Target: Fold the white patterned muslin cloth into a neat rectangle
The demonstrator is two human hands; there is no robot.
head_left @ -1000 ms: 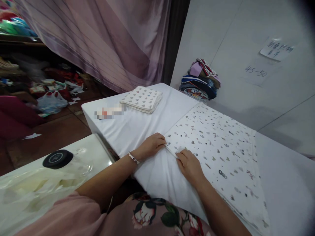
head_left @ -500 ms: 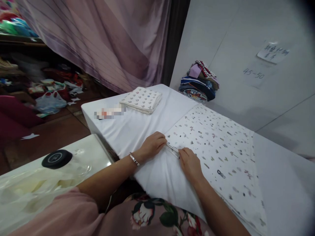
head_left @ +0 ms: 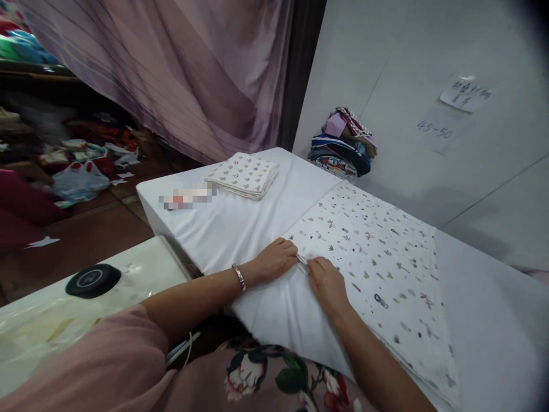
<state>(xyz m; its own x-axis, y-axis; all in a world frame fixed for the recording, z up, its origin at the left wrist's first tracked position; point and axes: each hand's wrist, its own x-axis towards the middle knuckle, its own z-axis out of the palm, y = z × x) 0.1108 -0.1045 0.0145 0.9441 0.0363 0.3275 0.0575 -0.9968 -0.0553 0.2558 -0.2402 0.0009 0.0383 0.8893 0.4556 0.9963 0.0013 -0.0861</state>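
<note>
A white cloth (head_left: 386,257) printed with small plants and shapes lies spread and folded over on the white-covered table (head_left: 240,229). My left hand (head_left: 278,260), with a silver bracelet at its wrist, pinches the near left edge of this cloth. Just to its right, my right hand (head_left: 328,283) grips the same edge, thumb and fingers closed on it. A short raised strip of the hem shows between the two hands. Farther back sits a folded cloth (head_left: 246,174) with a grey print, apart from both hands.
A blurred-out small item (head_left: 186,197) lies near the table's left corner. Stacked folded clothes (head_left: 343,143) stand against the wall at the back. On the left, a white surface (head_left: 167,257) bears a round black object (head_left: 93,280) and clear plastic. A pink curtain (head_left: 206,74) hangs behind.
My left hand has slid right along the cloth's edge, closer to my right hand, so less hem shows between them. The whole view has shifted slightly.
</note>
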